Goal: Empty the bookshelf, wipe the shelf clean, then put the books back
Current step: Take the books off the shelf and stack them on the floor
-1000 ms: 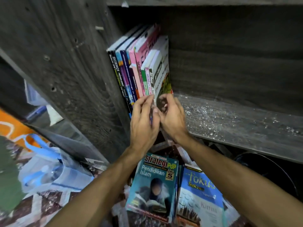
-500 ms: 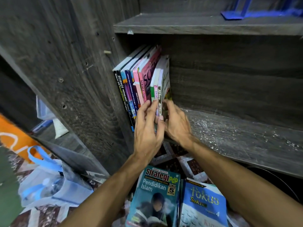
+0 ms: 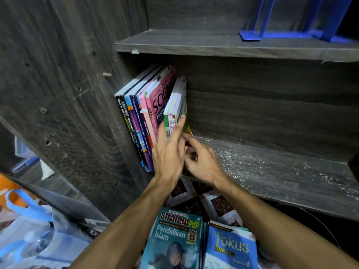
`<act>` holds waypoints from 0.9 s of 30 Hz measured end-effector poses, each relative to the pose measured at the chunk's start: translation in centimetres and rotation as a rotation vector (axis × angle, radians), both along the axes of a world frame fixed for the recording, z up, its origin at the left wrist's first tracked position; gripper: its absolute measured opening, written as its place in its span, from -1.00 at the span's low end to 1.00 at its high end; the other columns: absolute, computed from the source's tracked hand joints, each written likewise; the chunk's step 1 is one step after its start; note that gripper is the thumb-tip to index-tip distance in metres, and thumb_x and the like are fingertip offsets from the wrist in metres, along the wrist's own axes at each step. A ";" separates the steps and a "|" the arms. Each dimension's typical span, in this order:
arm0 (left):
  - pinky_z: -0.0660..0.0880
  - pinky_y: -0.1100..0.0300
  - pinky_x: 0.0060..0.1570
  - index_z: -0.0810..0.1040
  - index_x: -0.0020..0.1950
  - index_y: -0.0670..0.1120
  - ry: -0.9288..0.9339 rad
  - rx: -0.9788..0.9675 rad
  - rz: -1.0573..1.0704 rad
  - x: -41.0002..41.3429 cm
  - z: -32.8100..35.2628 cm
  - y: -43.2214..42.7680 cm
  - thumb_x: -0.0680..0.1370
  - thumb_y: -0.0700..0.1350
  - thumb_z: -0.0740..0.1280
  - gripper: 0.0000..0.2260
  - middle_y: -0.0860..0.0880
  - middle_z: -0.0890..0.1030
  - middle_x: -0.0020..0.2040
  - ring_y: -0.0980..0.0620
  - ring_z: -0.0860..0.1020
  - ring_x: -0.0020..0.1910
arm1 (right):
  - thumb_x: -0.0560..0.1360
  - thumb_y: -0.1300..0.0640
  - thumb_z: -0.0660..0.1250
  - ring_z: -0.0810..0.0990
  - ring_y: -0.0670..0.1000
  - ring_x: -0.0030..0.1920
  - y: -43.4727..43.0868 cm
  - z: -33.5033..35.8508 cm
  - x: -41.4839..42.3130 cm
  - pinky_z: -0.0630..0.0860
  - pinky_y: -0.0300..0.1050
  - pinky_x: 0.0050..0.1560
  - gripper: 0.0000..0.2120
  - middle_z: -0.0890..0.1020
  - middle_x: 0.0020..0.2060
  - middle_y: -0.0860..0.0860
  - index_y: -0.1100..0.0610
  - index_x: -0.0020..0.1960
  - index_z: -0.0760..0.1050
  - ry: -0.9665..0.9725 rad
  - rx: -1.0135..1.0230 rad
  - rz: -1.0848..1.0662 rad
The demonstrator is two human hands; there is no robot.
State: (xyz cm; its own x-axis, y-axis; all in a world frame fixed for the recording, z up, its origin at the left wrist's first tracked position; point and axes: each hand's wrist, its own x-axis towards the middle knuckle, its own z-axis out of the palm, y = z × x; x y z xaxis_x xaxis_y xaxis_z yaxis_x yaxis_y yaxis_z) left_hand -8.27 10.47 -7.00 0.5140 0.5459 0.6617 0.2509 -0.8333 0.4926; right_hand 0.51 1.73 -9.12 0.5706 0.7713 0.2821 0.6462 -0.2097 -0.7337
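Observation:
A row of several books [image 3: 149,115] stands leaning against the left wall of the dark wooden bookshelf [image 3: 272,171]. My left hand [image 3: 169,152] lies flat with straight fingers against the spines of the rightmost thin books. My right hand [image 3: 202,162] sits just to the right, fingers loosely curled at the foot of the last book, its index finger stretched toward it. Whether it holds the book is hidden by my left hand. On the floor below lie a teal book [image 3: 172,239] and a blue book [image 3: 231,247].
The shelf board to the right of the books is bare and speckled with white dust. A blue metal stand [image 3: 291,33] sits on the shelf above. A blue plastic bag [image 3: 29,226] and papers lie at the lower left on a patterned floor.
The books went from tilted to pushed more upright against the left wall. My left hand slid up the spines, and my right hand eased back from the last book. The view rose.

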 end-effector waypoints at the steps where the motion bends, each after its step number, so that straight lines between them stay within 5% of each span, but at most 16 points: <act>1: 0.58 -0.09 -0.08 0.34 0.49 0.14 -0.028 0.012 -0.010 -0.1 0.1 -0.2 0.60 -0.15 0.26 -0.53 -0.21 0.46 0.23 -0.21 0.56 0.05 | 0.54 0.07 0.29 0.66 0.05 0.14 -0.1 0.0 0.2 0.59 0.02 0.19 -0.42 0.56 0.37 -0.02 -0.22 0.52 0.26 0.021 0.012 -0.009; 6: 0.49 0.00 -0.29 0.46 0.44 0.05 -0.228 0.017 0.020 -0.1 1.7 -1.8 0.61 -0.10 0.21 -0.61 -0.11 0.44 -0.10 -0.02 0.45 -0.28 | 0.56 -0.29 0.16 0.42 -0.02 0.41 -0.7 0.7 1.3 0.43 0.11 0.40 -0.43 0.41 0.47 -0.05 -0.33 0.54 0.12 0.200 0.086 -0.077; 9: 0.45 0.08 -0.27 0.50 0.41 -0.02 -0.340 -0.050 0.006 -0.3 3.3 -2.8 0.60 -0.14 0.19 -0.62 -0.09 0.43 -0.17 0.04 0.41 -0.28 | 0.55 -0.39 0.12 0.26 -0.13 0.39 -2.2 1.4 1.7 0.30 -0.01 0.40 -0.33 0.27 0.52 -0.04 -0.30 0.59 -0.02 0.292 0.099 -0.113; 13: 0.52 -0.03 -0.18 0.52 0.40 -0.04 -0.389 -0.206 -0.159 -1.5 4.1 -4.5 0.59 -0.18 0.19 -0.62 -0.04 0.51 -0.07 -0.04 0.50 -0.18 | 0.48 -0.44 0.17 0.17 -0.16 0.44 -4.6 1.9 2.2 0.13 0.14 0.52 -0.12 0.18 0.57 -0.17 -0.22 0.61 -0.21 0.528 0.236 -0.158; 15: 0.56 -0.15 -0.18 0.50 0.41 0.06 -0.399 -0.354 -0.258 -1.8 4.1 -4.9 0.60 -0.16 0.19 -0.61 0.01 0.56 0.05 -0.17 0.55 -0.12 | 0.44 -0.42 0.26 0.30 -0.17 0.39 -5.9 1.8 2.7 0.18 0.02 0.49 -0.05 0.38 0.44 -0.24 -0.13 0.63 -0.12 0.651 0.256 -0.166; 17: 0.60 -0.23 -0.21 0.49 0.41 0.10 -0.386 -0.509 -0.331 -2.3 4.1 -5.5 0.62 -0.17 0.18 -0.61 -0.02 0.60 0.15 -0.21 0.57 -0.14 | 0.34 -0.44 0.40 0.55 -0.07 0.29 -7.7 1.2 3.2 0.34 0.12 0.44 -0.07 0.63 0.22 -0.19 -0.10 0.58 0.19 0.733 0.235 -0.167; 20: 0.54 -0.01 -0.30 0.46 0.41 0.04 -0.334 -0.644 -0.358 -2.9 3.2 -6.7 0.65 -0.29 0.16 -0.61 0.21 0.66 0.03 -0.04 0.52 -0.25 | 0.26 -0.27 0.55 0.70 0.08 0.09 -11.2 -0.2 3.6 0.56 0.16 0.25 -0.34 0.74 0.03 0.00 0.04 0.25 0.58 0.869 0.240 -0.176; 22: 0.47 0.13 -0.34 0.46 0.40 0.05 -0.303 -0.689 -0.331 -3.1 1.3 -7.1 0.65 -0.31 0.15 -0.60 0.25 0.66 -0.11 0.03 0.50 -0.28 | 0.32 -0.14 0.53 0.72 0.05 0.04 -13.1 -1.5 3.1 0.60 0.11 0.19 -0.51 0.74 0.00 0.00 0.06 0.16 0.60 0.841 0.206 -0.175; 27: 0.28 0.20 -0.34 0.48 0.40 0.18 -0.066 -0.607 -0.253 -3.6 -6.0 -8.2 0.59 -0.20 0.19 -0.55 0.06 0.44 -0.25 0.12 0.28 -0.38 | 0.30 -0.23 0.59 0.67 -0.06 0.14 -17.5 -6.6 0.3 0.56 0.13 0.25 -0.23 0.70 0.11 -0.12 -0.05 0.40 0.39 0.686 0.121 -0.331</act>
